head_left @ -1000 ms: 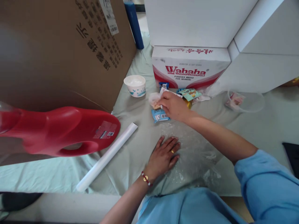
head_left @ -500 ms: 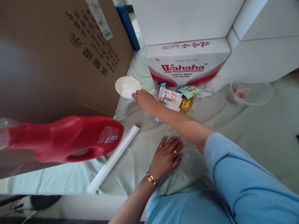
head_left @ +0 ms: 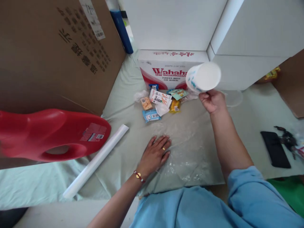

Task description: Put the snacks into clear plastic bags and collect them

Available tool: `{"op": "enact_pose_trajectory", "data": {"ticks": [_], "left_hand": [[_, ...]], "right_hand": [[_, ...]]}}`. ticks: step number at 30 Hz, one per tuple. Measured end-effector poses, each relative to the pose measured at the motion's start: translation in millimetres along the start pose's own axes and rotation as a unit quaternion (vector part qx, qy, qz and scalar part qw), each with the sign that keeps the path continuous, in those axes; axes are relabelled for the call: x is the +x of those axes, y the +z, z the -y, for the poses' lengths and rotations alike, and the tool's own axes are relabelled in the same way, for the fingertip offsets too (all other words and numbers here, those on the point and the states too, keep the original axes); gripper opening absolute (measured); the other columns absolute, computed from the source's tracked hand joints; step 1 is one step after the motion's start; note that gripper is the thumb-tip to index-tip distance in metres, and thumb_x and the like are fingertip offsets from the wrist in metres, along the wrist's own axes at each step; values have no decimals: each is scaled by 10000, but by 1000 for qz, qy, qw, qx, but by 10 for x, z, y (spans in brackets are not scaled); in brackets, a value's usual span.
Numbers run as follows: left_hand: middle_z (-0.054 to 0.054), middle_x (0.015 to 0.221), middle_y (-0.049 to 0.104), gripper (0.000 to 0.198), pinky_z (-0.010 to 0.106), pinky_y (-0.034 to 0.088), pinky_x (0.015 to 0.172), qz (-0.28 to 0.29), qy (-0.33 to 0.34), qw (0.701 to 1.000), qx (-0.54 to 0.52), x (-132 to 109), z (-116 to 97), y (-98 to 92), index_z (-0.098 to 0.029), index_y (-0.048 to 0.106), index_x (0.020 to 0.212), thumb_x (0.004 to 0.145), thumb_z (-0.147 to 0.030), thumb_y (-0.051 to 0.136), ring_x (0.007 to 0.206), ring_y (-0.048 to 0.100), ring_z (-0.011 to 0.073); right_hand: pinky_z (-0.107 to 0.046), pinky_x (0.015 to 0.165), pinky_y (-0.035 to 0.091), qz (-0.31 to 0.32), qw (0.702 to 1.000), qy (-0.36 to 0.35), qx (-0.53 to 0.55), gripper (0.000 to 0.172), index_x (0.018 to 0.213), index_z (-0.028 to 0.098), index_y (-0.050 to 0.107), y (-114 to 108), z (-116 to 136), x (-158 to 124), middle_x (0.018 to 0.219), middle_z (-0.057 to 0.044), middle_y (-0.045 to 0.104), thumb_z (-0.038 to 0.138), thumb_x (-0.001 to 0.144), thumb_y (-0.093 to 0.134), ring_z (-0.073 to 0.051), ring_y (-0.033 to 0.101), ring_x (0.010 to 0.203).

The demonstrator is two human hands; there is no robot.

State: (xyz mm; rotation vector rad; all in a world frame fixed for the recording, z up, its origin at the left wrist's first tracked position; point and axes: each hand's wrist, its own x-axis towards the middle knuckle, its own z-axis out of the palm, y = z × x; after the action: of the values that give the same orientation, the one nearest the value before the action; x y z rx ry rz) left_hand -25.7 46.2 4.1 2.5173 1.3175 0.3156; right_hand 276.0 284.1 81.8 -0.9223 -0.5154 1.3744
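My right hand (head_left: 212,100) is closed on a white paper cup (head_left: 193,79) with blue-green print. The cup is raised and tilted, its round white end facing up toward me; its contents are not visible. Just behind that hand, a clear plastic tub (head_left: 234,98) rests on the cloth, partly hidden. My left hand (head_left: 155,155) lies flat, fingers spread, at the edge of a clear plastic sheet (head_left: 187,158). Beyond it sits a pile of snack packets: a white one (head_left: 160,98), a yellow one (head_left: 175,106), a blue one (head_left: 151,116) and an orange-brown one (head_left: 146,103).
A Wahaha carton (head_left: 163,71) stands behind the packets against white cabinets (head_left: 175,25). At left are a large cardboard box (head_left: 59,63), a red jug (head_left: 54,133) on its side and a white roll (head_left: 97,160). A black phone (head_left: 275,150) and keys (head_left: 288,139) lie at right.
My right hand has carried the paper cup from beside the cardboard box across to the right and tilted it. The view has shifted right. My left hand stays flat on the surface.
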Motion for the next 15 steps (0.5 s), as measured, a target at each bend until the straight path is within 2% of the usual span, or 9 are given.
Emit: {"op": "enact_pose_trajectory", "data": {"ticks": [3, 7, 12, 15], "left_hand": [[85, 1632, 520, 482, 534, 236, 1312, -1, 4, 1000, 8, 1, -1, 15, -247, 539, 1532, 1077, -388, 470, 1530, 446, 248], [90, 1625, 528, 482, 534, 241, 1309, -3, 4, 1000, 13, 2, -4, 27, -249, 540, 1534, 1081, -393, 458, 1524, 456, 247], [82, 1627, 526, 482, 528, 250, 1304, -2, 2, 1000, 19, 3, -11, 23, -253, 536, 1537, 1082, -392, 454, 1523, 456, 244], [86, 1631, 521, 480, 532, 259, 1298, -5, 1, 1000, 26, 3, -5, 31, -243, 542, 1530, 1081, -392, 459, 1523, 455, 248]], "right_hand": [[-109, 380, 350, -27, 999, 28, 30, 286, 823, 236, 524, -36, 126, 39, 671, 78, 513, -29, 720, 552, -60, 416, 500], [-115, 381, 351, 2, 999, 34, 2, 261, 790, 237, 492, -70, 254, 86, 665, 66, 513, -7, 740, 571, -63, 423, 494], [-109, 389, 322, -2, 1000, 17, 20, 269, 797, 234, 498, -68, 419, 92, 650, 55, 525, -24, 722, 497, -65, 439, 492], [-98, 382, 279, -11, 999, 38, 37, 286, 792, 226, 489, -86, 458, 37, 657, 53, 532, -35, 677, 472, -50, 400, 473]]}}
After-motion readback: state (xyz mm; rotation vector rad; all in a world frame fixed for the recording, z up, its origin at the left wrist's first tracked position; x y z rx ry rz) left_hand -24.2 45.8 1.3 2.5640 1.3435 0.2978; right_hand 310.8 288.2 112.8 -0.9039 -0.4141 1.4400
